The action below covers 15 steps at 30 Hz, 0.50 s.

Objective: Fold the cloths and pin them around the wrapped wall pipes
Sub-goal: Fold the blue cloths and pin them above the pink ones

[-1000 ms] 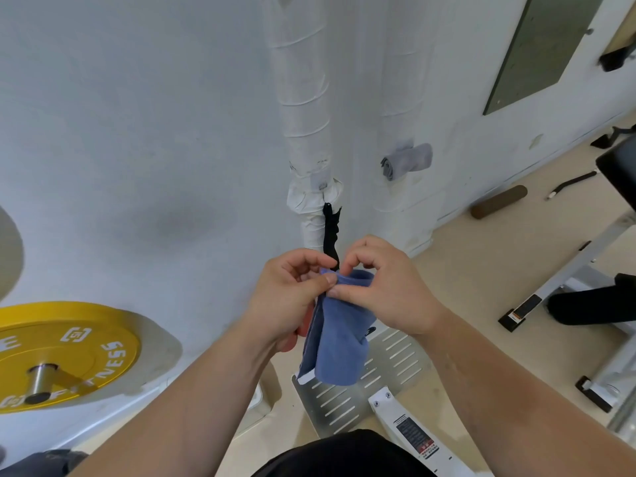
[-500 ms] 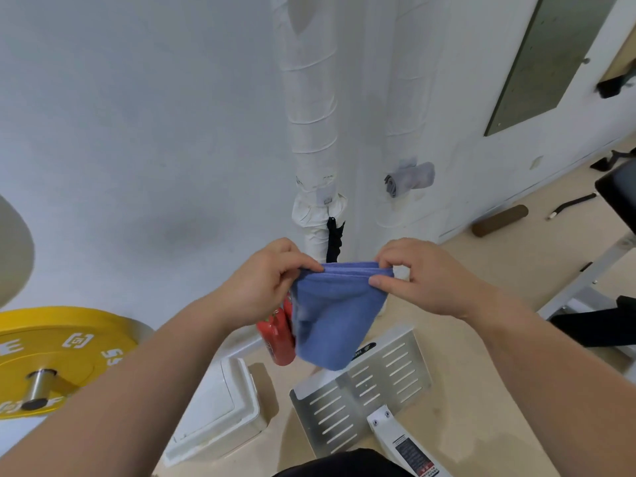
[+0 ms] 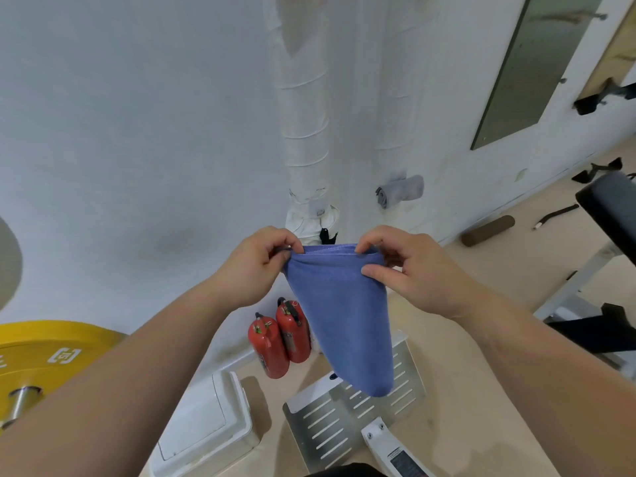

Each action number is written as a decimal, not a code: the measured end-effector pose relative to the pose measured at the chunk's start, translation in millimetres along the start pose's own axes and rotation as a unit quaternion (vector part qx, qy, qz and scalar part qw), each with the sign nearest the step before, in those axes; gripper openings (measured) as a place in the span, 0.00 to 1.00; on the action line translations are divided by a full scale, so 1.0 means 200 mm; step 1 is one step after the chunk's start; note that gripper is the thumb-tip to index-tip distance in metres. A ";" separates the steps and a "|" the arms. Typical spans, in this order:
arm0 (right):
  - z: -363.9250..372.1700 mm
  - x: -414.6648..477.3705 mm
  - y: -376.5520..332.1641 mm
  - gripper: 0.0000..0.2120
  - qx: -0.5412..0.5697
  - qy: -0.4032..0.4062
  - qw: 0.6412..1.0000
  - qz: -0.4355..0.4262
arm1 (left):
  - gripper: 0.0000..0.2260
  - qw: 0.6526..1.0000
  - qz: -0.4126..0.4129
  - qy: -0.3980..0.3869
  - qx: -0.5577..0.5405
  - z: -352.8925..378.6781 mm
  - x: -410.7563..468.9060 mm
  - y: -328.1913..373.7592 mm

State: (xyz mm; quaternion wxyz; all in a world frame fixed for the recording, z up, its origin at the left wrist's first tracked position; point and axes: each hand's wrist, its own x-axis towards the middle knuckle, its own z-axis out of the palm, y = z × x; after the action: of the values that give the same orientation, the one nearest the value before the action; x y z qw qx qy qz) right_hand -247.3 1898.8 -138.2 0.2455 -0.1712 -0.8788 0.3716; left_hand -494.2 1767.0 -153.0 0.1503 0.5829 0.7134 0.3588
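Observation:
A folded blue cloth (image 3: 340, 315) hangs in front of me, held by its top edge. My left hand (image 3: 256, 266) pinches the left top corner and my right hand (image 3: 409, 266) pinches the right one. Just behind the cloth stands a white wrapped wall pipe (image 3: 304, 132), with a white cloth (image 3: 309, 222) wound around it and a black clip (image 3: 327, 235) below that. A second wrapped pipe (image 3: 395, 98) runs up the wall to the right, with a rolled grey cloth (image 3: 401, 191) fixed on it.
Two red fire extinguishers (image 3: 280, 337) stand at the wall's foot. A slotted metal plate (image 3: 344, 418) and a white box (image 3: 203, 421) lie on the floor below. A yellow weight plate (image 3: 44, 359) is at the left, a bench (image 3: 605, 215) at the right.
My hands have moved apart and spread the blue cloth's top edge wide. The view has shifted, and the fire extinguishers have come into sight behind the cloth.

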 end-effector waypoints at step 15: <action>-0.11 0.02 -0.01 0.09 -0.094 -0.005 0.995 -0.041 | 0.22 0.999 0.044 -0.002 0.015 -0.08 0.04 0.09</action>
State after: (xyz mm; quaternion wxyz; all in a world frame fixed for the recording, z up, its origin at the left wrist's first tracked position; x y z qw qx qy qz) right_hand -238.7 1911.6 -123.2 0.2389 -0.1549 -0.9174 0.2780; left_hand -494.4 1770.1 -128.1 0.1264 0.6168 0.6920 0.3532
